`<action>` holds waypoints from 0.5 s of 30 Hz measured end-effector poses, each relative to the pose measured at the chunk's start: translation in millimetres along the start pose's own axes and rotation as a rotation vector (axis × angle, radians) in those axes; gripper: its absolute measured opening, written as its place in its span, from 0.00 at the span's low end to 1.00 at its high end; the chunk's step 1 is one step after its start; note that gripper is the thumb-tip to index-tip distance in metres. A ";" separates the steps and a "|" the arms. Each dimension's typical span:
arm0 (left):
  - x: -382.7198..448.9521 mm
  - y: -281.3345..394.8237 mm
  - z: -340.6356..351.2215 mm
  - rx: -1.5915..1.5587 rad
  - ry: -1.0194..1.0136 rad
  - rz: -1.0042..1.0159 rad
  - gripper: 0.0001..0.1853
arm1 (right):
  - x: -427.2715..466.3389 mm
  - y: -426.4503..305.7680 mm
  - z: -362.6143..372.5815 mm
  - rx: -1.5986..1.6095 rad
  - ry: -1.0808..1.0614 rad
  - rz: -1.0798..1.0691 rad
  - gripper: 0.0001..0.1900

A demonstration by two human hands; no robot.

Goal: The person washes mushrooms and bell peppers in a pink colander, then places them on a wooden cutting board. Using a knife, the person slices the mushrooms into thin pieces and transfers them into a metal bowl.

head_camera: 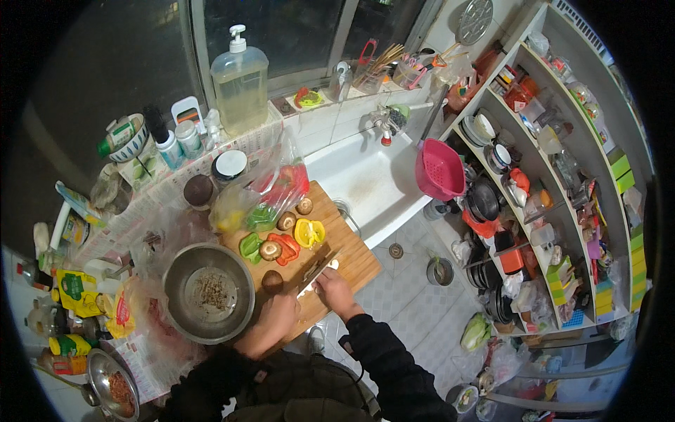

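Note:
On a wooden cutting board (358, 259), my left hand (336, 291) rests on a small white piece, perhaps garlic or mushroom, beside the blade of a kitchen knife (315, 274). My right hand (275, 317) is closed at the knife's near end, its handle hidden in the fist. Whole brown mushrooms (272, 281) lie on the board near halved peppers: a green one (251, 248), a red one (287, 249) and a yellow one (309, 233). A steel bowl (174, 295) with dark specks in its bottom stands left of my right hand.
A white sink (364, 179) adjoins the board's far right edge. A pink basket (440, 169) sits at its right end. Plastic bags (263, 195) bunch behind the peppers. A bowl of minced meat (113, 385) stands lower left, and crowded shelves (548, 211) line the right.

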State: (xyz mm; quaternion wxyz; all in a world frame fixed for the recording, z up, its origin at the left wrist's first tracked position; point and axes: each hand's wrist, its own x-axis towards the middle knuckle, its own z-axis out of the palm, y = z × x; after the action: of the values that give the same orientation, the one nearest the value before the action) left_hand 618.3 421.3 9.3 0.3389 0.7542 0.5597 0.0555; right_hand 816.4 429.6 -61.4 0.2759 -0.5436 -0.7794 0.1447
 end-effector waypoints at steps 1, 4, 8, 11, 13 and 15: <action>1.3 -1.0 0.0 0.004 0.000 -0.009 0.13 | 0.3 1.6 0.2 -0.008 -0.001 -0.006 0.08; -0.5 -4.2 0.3 -0.043 0.024 -0.008 0.11 | -1.1 4.0 0.8 0.027 0.080 -0.060 0.08; -1.0 -5.3 -1.2 -0.006 -0.024 -0.003 0.12 | -3.1 2.9 1.6 0.025 0.060 -0.014 0.08; -0.4 -4.0 -2.5 -0.023 0.054 0.052 0.12 | -4.6 1.5 2.0 0.031 0.072 -0.001 0.08; -6.5 -4.7 -2.9 -0.045 0.018 0.012 0.11 | -5.1 1.2 1.5 0.045 0.093 0.022 0.08; -8.1 -4.4 -2.2 -0.050 0.026 0.021 0.10 | -4.2 1.1 0.1 0.043 0.079 0.044 0.08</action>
State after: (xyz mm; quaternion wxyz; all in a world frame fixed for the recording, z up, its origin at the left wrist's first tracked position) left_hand 610.8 415.8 10.9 0.3495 0.7507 0.5545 0.0830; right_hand 818.3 426.0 -63.2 0.3149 -0.5596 -0.7526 0.1458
